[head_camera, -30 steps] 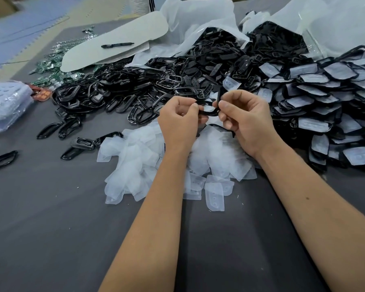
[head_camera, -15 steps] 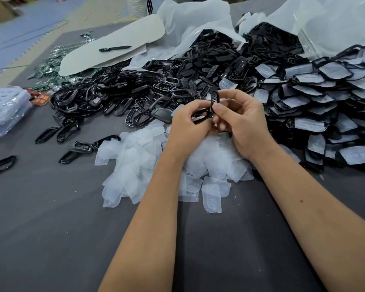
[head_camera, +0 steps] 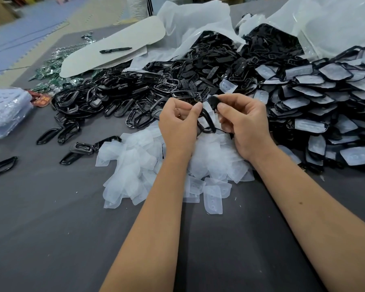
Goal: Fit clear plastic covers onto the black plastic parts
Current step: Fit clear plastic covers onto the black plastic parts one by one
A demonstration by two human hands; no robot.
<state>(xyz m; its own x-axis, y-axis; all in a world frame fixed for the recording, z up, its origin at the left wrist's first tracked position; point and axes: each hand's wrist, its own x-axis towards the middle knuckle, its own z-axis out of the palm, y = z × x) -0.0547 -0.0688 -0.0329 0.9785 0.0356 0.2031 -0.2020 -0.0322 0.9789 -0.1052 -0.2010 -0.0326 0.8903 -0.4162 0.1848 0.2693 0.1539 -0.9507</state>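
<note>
Where the grey table point(head_camera: 40, 239) runs off to the left edge, a clear bag of pale trays point(head_camera: 5, 111) lies beside a few stray black frames point(head_camera: 1, 166), with green parts point(head_camera: 51, 74) and a marker point(head_camera: 115, 50) on a pale board point(head_camera: 114, 47) farther back. Next comes the heap of bare black plastic parts point(head_camera: 118, 98), and just in front of it the pile of clear covers point(head_camera: 139, 163). Above that pile the left hand point(head_camera: 178, 125), fingers curled, pinches a black part point(head_camera: 207, 121) with a clear cover point(head_camera: 208, 111) against it; the right hand point(head_camera: 243, 123) pinches the same part's upper end. On the far right, finished covered parts point(head_camera: 316, 95) lie stacked in overlapping rows.
</note>
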